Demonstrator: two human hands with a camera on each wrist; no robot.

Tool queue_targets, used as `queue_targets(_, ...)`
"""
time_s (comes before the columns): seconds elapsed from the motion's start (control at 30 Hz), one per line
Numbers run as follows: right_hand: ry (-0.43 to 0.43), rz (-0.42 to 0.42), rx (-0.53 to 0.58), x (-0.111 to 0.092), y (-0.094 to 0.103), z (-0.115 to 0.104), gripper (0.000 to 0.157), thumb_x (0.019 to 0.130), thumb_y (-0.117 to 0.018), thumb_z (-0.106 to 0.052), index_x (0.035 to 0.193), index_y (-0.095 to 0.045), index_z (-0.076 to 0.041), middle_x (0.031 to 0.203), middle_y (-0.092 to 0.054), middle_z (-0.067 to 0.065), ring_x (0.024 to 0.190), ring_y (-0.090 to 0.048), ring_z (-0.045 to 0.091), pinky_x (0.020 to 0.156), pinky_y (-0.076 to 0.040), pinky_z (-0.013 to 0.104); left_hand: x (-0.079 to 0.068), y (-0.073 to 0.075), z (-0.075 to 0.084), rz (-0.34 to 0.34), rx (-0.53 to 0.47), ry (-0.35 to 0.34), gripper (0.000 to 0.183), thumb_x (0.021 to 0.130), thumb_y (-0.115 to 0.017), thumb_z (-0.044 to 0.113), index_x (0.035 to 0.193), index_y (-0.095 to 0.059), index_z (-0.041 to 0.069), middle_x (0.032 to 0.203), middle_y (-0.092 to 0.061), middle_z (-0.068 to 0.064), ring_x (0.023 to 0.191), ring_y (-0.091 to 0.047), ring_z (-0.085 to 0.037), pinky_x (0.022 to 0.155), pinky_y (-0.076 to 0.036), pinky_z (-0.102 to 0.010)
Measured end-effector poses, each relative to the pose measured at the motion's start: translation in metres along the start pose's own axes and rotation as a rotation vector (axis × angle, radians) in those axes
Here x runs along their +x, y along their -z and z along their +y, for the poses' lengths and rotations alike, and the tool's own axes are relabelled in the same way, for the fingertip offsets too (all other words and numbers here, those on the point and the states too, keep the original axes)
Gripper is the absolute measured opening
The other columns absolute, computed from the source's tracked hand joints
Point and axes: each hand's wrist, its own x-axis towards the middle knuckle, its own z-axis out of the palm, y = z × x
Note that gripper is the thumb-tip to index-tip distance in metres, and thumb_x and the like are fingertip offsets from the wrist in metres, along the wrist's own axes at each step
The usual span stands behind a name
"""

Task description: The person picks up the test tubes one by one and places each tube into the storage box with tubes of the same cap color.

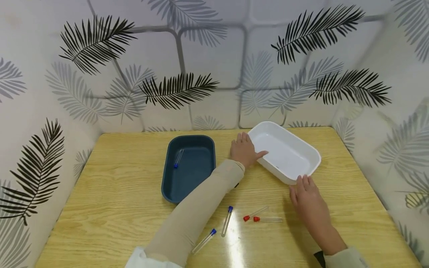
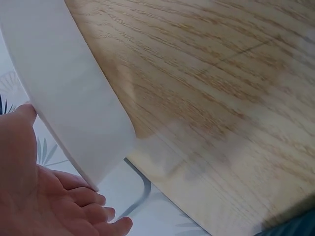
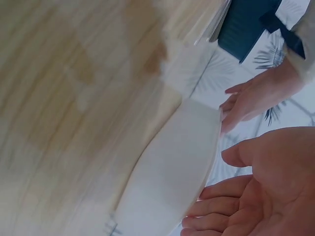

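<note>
A white rectangular tray sits at an angle on the right part of the table. My left hand lies against its left end, with the thumb stretched over the near rim. In the left wrist view the fingers extend loosely past the tray's corner, and the thumb touches the rim. At the tray's near right corner, my right hand touches the rim with its fingertips. The right wrist view shows these fingers extended along the white wall, the thumb apart from it.
A dark blue tray with a blue-capped tube inside stands left of my left forearm. Nearer lie two blue-capped tubes and two red-capped tubes. A patterned wall covering rises behind the wooden table.
</note>
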Motion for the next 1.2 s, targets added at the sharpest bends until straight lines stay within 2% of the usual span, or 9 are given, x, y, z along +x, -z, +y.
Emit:
queue_targets(0.23,-0.006,-0.112,0.034,-0.01,0.002,-0.026,0.049,0.093,-0.054,-0.018,0.125,-0.044,0.018,0.128,-0.043,0.037,0.122,-0.037,0.049,0.097,-0.034,0.055,0.003,-0.003,-0.006,0.006,0.053,-0.001,0.099,0.083,-0.02,0.077,0.145,-0.027,0.001,0.148,-0.031,-0.01,0.136,-0.027,-0.022,0.103,-0.033,-0.037)
queue_targets(0.53,0.061,-0.088,0.036,-0.019,-0.002,-0.049,0.051,0.09,-0.059,-0.022,0.123,-0.049,0.017,0.126,-0.048,0.034,0.121,-0.042,0.045,0.099,-0.034,0.052,0.008,0.001,-0.015,-0.031,0.089,-0.02,0.096,0.085,-0.025,0.075,0.146,-0.025,0.002,0.149,-0.028,-0.009,0.137,-0.026,-0.022,0.103,-0.032,-0.036)
queue_targets(0.87,0.134,-0.107,0.069,-0.027,-0.005,-0.072,0.053,0.089,-0.061,-0.025,0.125,-0.051,0.012,0.13,-0.048,0.028,0.124,-0.041,0.04,0.1,-0.035,0.048,0.011,0.002,-0.016,-0.017,0.086,-0.023,0.092,0.085,-0.03,0.072,0.146,-0.027,0.003,0.149,-0.03,-0.009,0.135,-0.028,-0.022,0.101,-0.035,-0.036)
queue_targets(0.97,0.151,-0.124,0.106,-0.027,-0.003,-0.074,0.053,0.089,-0.062,-0.025,0.127,-0.051,0.01,0.131,-0.048,0.026,0.125,-0.041,0.038,0.098,-0.037,0.047,0.011,0.001,-0.017,-0.01,0.082,-0.028,0.091,0.086,-0.031,0.072,0.146,-0.027,0.003,0.149,-0.03,-0.009,0.135,-0.029,-0.022,0.101,-0.036,-0.036)
queue_targets(1.03,0.144,-0.164,0.146,-0.026,0.001,-0.073,0.054,0.09,-0.061,-0.027,0.13,-0.049,0.007,0.134,-0.046,0.023,0.127,-0.04,0.036,0.096,-0.038,0.047,0.012,0.0,-0.017,-0.011,0.073,-0.03,0.091,0.086,-0.031,0.072,0.146,-0.026,0.003,0.15,-0.029,-0.008,0.136,-0.028,-0.022,0.101,-0.035,-0.036)
queue_targets(1.2,0.134,-0.262,0.336,-0.017,0.017,-0.054,0.056,0.093,-0.056,-0.034,0.139,-0.043,-0.004,0.142,-0.04,0.014,0.13,-0.037,0.029,0.097,-0.038,0.048,0.017,-0.004,-0.018,-0.016,0.02,-0.037,0.092,0.085,-0.032,0.073,0.147,-0.024,0.005,0.151,-0.026,-0.008,0.137,-0.023,-0.024,0.103,-0.033,-0.037)
